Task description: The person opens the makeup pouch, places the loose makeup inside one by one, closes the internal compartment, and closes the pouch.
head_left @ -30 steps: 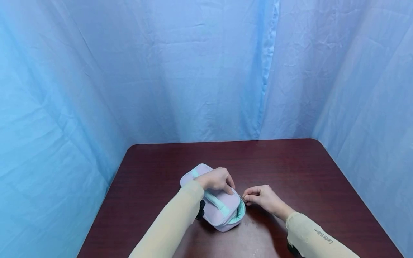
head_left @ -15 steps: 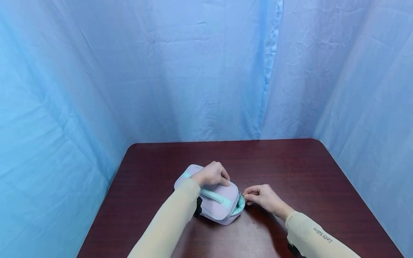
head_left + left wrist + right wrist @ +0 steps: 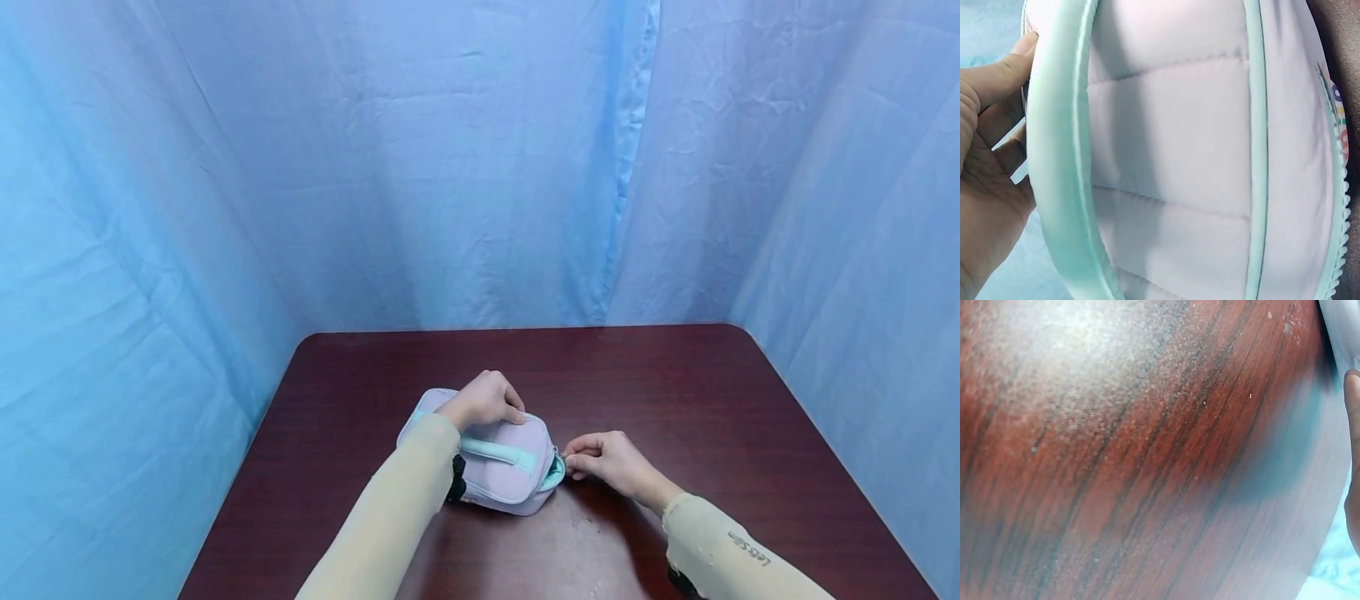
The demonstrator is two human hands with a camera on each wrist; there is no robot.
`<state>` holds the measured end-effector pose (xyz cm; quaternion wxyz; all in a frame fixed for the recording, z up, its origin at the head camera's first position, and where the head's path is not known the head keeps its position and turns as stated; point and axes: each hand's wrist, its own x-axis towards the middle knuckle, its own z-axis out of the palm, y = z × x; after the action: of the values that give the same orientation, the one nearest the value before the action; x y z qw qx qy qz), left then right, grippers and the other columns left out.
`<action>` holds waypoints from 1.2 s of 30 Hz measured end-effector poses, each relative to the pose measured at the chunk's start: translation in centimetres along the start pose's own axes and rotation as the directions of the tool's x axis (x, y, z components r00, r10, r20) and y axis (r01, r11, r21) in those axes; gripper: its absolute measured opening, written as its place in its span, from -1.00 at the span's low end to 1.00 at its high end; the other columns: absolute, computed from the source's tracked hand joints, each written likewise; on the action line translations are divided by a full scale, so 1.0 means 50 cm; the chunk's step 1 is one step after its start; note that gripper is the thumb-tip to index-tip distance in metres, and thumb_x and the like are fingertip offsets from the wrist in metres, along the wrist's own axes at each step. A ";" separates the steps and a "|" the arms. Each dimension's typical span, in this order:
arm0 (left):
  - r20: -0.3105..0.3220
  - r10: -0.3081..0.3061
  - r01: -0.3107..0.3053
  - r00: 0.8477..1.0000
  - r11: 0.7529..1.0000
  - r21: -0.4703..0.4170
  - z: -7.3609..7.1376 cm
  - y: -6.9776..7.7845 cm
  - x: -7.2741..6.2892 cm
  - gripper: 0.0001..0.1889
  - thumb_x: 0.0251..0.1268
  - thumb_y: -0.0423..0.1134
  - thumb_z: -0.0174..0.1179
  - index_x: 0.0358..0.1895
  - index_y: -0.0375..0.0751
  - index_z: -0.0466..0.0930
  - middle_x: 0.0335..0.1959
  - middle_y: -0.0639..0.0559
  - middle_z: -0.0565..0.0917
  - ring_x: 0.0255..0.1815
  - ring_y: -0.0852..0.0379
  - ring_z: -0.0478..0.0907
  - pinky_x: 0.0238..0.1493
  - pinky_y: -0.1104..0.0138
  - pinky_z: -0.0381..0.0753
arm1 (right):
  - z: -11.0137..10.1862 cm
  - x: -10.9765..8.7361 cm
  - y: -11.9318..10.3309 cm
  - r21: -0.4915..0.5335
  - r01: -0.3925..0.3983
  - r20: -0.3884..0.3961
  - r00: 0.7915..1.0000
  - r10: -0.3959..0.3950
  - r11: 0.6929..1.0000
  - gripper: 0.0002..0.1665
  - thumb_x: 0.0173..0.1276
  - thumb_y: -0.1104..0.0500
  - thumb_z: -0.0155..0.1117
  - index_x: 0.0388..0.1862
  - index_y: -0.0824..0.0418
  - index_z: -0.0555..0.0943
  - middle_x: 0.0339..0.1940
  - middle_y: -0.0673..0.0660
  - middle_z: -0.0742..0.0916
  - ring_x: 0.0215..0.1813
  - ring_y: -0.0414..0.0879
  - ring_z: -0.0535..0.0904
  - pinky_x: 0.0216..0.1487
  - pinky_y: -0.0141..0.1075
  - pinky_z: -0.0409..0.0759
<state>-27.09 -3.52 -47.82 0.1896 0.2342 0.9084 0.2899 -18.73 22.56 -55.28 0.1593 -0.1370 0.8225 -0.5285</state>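
Observation:
A lilac zippered pouch (image 3: pixel 504 477) with a mint carry handle (image 3: pixel 495 451) lies on the table, its lid upward. My left hand (image 3: pixel 483 398) reaches across it and grips its far edge, thumb on top. In the left wrist view, my left hand (image 3: pixel 991 119) holds the pouch's edge beyond the mint handle (image 3: pixel 1063 150). At the pouch's right end, a short stretch of zipper stands apart and shows the mint lining (image 3: pixel 553 473). There my right hand (image 3: pixel 615 468) pinches the zipper pull, mostly hidden by the fingertips. The right wrist view catches only a finger (image 3: pixel 1353 456).
Underneath is a dark red-brown wooden table (image 3: pixel 660 375) with rounded far corners. Light blue curtains (image 3: pixel 480 167) hang behind it and on both sides. Light glares off the tabletop near the front.
My left hand has moved left and slightly away, and the pouch has shifted left and turned with it. The gap at its right end looks narrower. My right hand has stayed nearly in place.

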 end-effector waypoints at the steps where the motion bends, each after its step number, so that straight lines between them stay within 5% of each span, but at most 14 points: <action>1: -0.005 -0.003 0.003 1.000 1.000 0.002 -0.001 0.000 0.000 -0.91 0.23 -0.18 0.48 -0.26 -0.07 0.87 -0.27 0.13 0.81 -0.16 0.26 0.66 -0.14 0.38 0.64 | 0.001 0.000 0.001 0.004 0.000 0.003 1.000 0.000 1.000 -0.89 0.40 0.17 0.41 -0.20 0.19 0.77 -0.33 0.07 0.83 -0.30 -0.10 0.77 -0.22 -0.19 0.76; 17: -0.055 -0.078 0.079 0.995 0.997 0.008 -0.011 0.003 -0.009 -0.92 0.26 -0.21 0.46 -0.26 -0.11 0.87 -0.20 0.05 0.81 -0.13 0.15 0.67 -0.13 0.29 0.68 | 0.008 -0.001 0.004 0.073 0.006 0.030 1.000 -0.008 0.997 -0.86 0.45 0.25 0.34 -0.19 0.33 0.74 -0.34 0.16 0.83 -0.27 -0.06 0.78 -0.21 -0.18 0.76; 28: -0.136 -0.194 0.196 0.972 0.981 0.000 -0.018 -0.001 -0.010 -0.92 0.24 -0.17 0.47 -0.31 -0.06 0.86 -0.15 0.07 0.81 -0.07 0.11 0.66 -0.14 0.24 0.67 | 0.018 -0.001 -0.002 0.024 0.031 0.041 0.999 -0.032 0.999 -0.82 0.43 0.22 0.36 -0.19 0.36 0.73 -0.37 0.14 0.83 -0.29 0.03 0.78 -0.22 -0.17 0.75; 36: -0.139 -0.222 0.223 0.965 0.975 -0.014 -0.026 -0.003 -0.016 -0.91 0.25 -0.17 0.46 -0.28 -0.09 0.86 -0.15 0.05 0.81 0.01 0.05 0.67 -0.06 0.18 0.69 | 0.022 0.002 -0.011 0.013 0.058 0.039 0.998 -0.059 0.998 -0.84 0.43 0.26 0.34 -0.21 0.37 0.73 -0.37 0.19 0.82 -0.32 -0.01 0.78 -0.24 -0.20 0.75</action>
<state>-27.08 -4.62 -46.76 0.1566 0.1100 0.9402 0.2817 -18.34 21.38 -55.24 0.1606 -0.1702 0.8117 -0.5352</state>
